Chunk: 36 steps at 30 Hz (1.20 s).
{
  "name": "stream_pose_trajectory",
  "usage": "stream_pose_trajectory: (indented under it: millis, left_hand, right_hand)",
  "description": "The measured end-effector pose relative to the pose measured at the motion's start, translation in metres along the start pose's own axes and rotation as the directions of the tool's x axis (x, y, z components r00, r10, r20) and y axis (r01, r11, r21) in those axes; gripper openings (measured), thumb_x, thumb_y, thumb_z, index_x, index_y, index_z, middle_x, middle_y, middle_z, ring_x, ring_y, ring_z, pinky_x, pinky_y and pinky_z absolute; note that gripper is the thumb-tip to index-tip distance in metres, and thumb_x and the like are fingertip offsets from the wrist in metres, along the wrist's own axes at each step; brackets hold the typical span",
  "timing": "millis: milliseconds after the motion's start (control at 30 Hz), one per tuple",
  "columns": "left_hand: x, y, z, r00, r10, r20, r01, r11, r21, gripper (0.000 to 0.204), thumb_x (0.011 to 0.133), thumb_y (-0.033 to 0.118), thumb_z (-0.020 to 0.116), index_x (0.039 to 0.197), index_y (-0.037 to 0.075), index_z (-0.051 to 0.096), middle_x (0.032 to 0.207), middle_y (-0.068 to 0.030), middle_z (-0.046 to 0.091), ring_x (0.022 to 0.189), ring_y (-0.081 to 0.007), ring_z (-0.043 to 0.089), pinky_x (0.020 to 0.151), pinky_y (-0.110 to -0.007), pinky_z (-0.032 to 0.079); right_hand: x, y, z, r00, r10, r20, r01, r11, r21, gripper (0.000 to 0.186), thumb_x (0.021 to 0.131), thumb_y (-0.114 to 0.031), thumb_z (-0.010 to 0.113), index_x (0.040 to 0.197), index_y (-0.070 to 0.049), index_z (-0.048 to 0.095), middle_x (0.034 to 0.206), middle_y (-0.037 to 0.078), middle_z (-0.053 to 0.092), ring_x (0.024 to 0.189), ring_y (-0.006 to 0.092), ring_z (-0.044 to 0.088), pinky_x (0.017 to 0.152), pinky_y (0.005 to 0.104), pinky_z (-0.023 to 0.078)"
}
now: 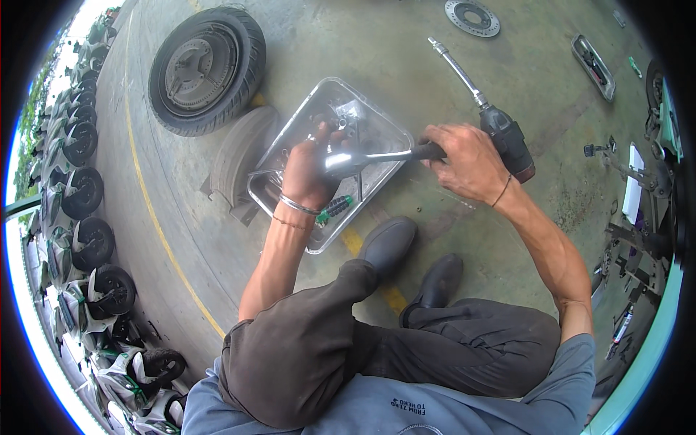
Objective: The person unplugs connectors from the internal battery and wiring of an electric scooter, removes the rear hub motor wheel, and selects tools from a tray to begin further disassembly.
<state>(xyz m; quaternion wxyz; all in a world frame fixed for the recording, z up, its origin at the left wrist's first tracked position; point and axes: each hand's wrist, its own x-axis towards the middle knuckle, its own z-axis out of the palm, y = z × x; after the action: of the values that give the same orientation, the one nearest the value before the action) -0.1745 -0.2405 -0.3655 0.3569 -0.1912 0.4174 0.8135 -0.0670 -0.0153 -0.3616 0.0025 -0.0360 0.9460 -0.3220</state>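
Head view, left to right: scooter wheel (206, 69) flat on the concrete floor (406, 43). Left hand (310, 170) over clear plastic tray (290, 163), grip closed around shiny socket end, apparently steadying it. Ratchet wrench (377, 156) above tray, long axis near horizontal, head pointing left. Right hand (464, 159) clamped on its dark handle, placed for leverage. Impact driver (493, 116) lying beyond, bit aimed up-left.

concrete floor (217, 239): wheel (206, 69), metal tray (377, 127), brake disc (473, 17), impact wrench (482, 109).
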Motion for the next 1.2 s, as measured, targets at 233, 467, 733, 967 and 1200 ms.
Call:
stream_pose_trajectory:
  millis: [233, 467, 733, 967, 1200]
  left_hand:
    - [0.005, -0.008, -0.005, 1.000, -0.029, 0.005, 0.029, 0.999, 0.023, 0.014, 0.100, 0.019, 0.046, 0.102, 0.006, 0.051, 0.083, -0.0016, 0.050, 0.071, -0.0114, 0.051, 0.067, -0.030, 0.048]
    - [0.007, -0.012, -0.008, 0.978, -0.072, 0.196, 0.105, 0.981, -0.160, 0.014, 0.101, 0.019, 0.043, 0.103, 0.007, 0.050, 0.079, 0.0026, 0.046, 0.067, -0.0089, 0.048, 0.075, -0.030, 0.047]
    - [0.005, -0.015, -0.010, 0.971, -0.147, 0.190, 0.174, 0.975, -0.136, 0.013, 0.101, 0.020, 0.043, 0.105, 0.009, 0.049, 0.079, 0.0034, 0.046, 0.067, -0.0087, 0.048, 0.078, -0.032, 0.048]
    - [0.005, -0.018, -0.005, 0.971, -0.134, 0.198, 0.165, 0.976, -0.146, 0.013, 0.101, 0.019, 0.043, 0.104, 0.009, 0.050, 0.078, 0.0034, 0.046, 0.065, -0.0092, 0.047, 0.077, -0.032, 0.047]
    - [-0.005, -0.025, 0.009, 0.975, -0.146, 0.169, 0.162, 0.983, -0.084, 0.012, 0.101, 0.019, 0.043, 0.107, 0.009, 0.048, 0.078, 0.0030, 0.046, 0.066, -0.0094, 0.048, 0.078, -0.032, 0.047]
  right_hand:
    - [-0.002, -0.017, -0.021, 0.979, -0.158, -0.128, 0.110, 0.940, -0.324, 0.033, 0.070, -0.002, 0.064, 0.103, -0.001, 0.061, 0.086, 0.015, 0.063, 0.085, 0.0330, 0.062, 0.084, 0.0423, 0.047]
    - [-0.029, 0.004, 0.071, 0.985, 0.098, 0.141, -0.140, 0.935, 0.325, 0.027, 0.084, -0.013, 0.063, 0.104, 0.004, 0.058, 0.094, 0.022, 0.063, 0.091, 0.0379, 0.062, 0.082, 0.0443, 0.048]
    - [-0.030, -0.016, 0.085, 0.912, 0.133, 0.389, -0.341, 0.775, 0.533, 0.036, 0.092, -0.029, 0.059, 0.108, 0.003, 0.058, 0.090, 0.022, 0.065, 0.085, 0.0351, 0.064, 0.078, 0.0428, 0.048]
    - [-0.020, -0.017, 0.083, 1.000, 0.001, 0.009, -0.007, 0.766, 0.643, 0.042, 0.092, -0.037, 0.060, 0.110, 0.001, 0.059, 0.086, 0.020, 0.065, 0.077, 0.0283, 0.064, 0.072, 0.0385, 0.048]
    - [-0.009, -0.025, 0.067, 0.961, 0.084, 0.264, -0.259, 0.610, 0.749, 0.040, 0.093, -0.038, 0.061, 0.107, -0.001, 0.061, 0.065, 0.008, 0.056, 0.063, 0.0126, 0.050, 0.061, 0.0323, 0.043]
